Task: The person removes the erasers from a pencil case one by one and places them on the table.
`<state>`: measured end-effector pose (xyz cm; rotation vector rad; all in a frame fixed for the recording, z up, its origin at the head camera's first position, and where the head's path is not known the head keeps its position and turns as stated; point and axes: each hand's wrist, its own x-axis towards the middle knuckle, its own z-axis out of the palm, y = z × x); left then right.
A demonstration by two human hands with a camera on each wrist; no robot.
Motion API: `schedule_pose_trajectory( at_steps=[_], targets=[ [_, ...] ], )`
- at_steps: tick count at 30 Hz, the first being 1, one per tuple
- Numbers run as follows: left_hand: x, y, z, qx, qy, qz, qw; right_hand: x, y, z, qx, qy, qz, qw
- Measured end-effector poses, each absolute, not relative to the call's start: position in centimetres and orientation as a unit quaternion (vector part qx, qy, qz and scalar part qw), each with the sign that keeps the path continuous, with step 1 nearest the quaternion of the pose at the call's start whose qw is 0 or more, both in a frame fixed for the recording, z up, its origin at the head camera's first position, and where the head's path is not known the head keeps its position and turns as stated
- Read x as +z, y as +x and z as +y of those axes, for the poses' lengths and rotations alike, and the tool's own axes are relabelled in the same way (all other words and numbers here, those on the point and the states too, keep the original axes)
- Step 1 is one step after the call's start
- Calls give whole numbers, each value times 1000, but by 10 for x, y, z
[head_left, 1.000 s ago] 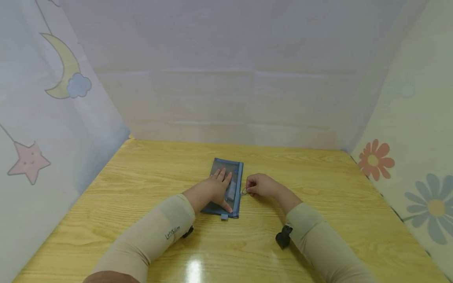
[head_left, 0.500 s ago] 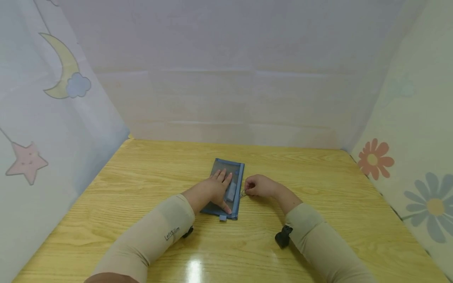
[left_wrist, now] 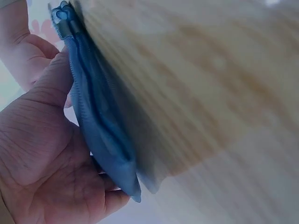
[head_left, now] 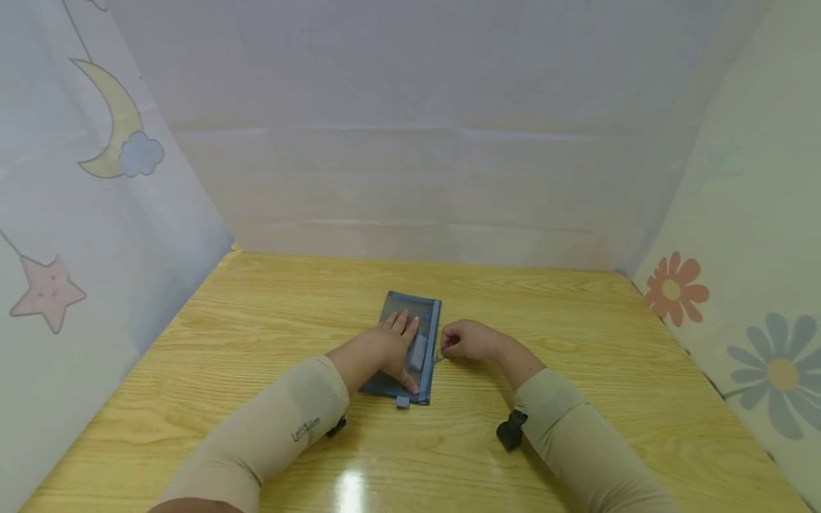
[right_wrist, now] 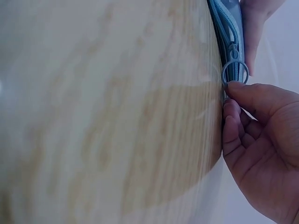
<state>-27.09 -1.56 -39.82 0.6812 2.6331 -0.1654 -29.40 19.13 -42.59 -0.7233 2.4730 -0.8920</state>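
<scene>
A blue mesh zip pouch point(head_left: 393, 303) lies flat on the wooden table, a pale block-shaped thing point(head_left: 418, 353) showing through its mesh. My left hand point(head_left: 391, 349) rests on it with fingers spread, the thumb reaching toward the near end of the zip. Along the pouch's right side runs the zipper point(right_wrist: 227, 21), and a metal ring point(right_wrist: 235, 63) hangs from its slider. My right hand point(head_left: 471, 339) pinches that ring between thumb and forefinger, the other fingers curled. In the left wrist view the pouch's near end point(left_wrist: 105, 140) stands beside my palm.
A small fabric tab point(head_left: 403, 402) sticks out from the pouch's near edge. Printed cloth walls point(head_left: 410, 192) enclose the table point(head_left: 288, 299) at the back and both sides. Black wrist cameras point(head_left: 511, 429) hang below the sleeves.
The pouch has slid slightly toward me and turned a little. My right hand has moved slightly nearer with the ring still pinched. My left hand stays spread on the pouch.
</scene>
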Motion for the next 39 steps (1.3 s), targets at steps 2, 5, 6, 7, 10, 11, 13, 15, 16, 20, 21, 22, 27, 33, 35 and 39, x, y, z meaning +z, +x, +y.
schedule_pose_trajectory(
  at_steps=[2,5,6,7,10,11,13,15,16,20,21,22,27,33,35,39],
  targets=[
    [-398,-272,-15,-63,247,944,210,-426,-295,192,-327,-258,884,211],
    [-395,-277,-14,-65,250,942,214,-426,-295,193,-332,-259,881,217],
    [-394,-279,-14,-66,253,941,214,-426,-296,193,-331,-259,881,219],
    [-393,-281,-14,-64,254,941,214,-426,-296,193,-330,-262,880,219],
    [-389,-289,-15,-45,254,942,213,-426,-296,192,-327,-270,879,220],
    [-388,-291,-15,-38,255,942,214,-426,-296,192,-327,-270,878,222],
    [-386,-295,-15,-28,252,942,219,-425,-296,191,-330,-267,877,225],
    [-383,-299,-13,-20,248,941,228,-425,-295,191,-331,-263,877,228],
    [-382,-300,-12,-17,244,941,234,-425,-295,191,-333,-261,877,229],
    [-380,-302,-7,-24,235,941,242,-424,-294,191,-338,-258,875,232],
    [-380,-303,-6,-28,235,941,242,-424,-294,191,-339,-258,875,233],
    [-381,-303,-4,-31,234,941,244,-423,-294,191,-341,-257,873,234],
    [-385,-300,-2,-37,230,939,253,-422,-294,191,-345,-249,872,241],
    [-401,-303,-3,-43,233,940,246,-421,-293,191,-345,-250,872,242],
    [-409,-305,-4,-49,238,940,238,-421,-293,191,-347,-251,870,242],
    [-419,-307,-6,-46,243,941,230,-421,-292,192,-350,-251,869,244]
  ],
)
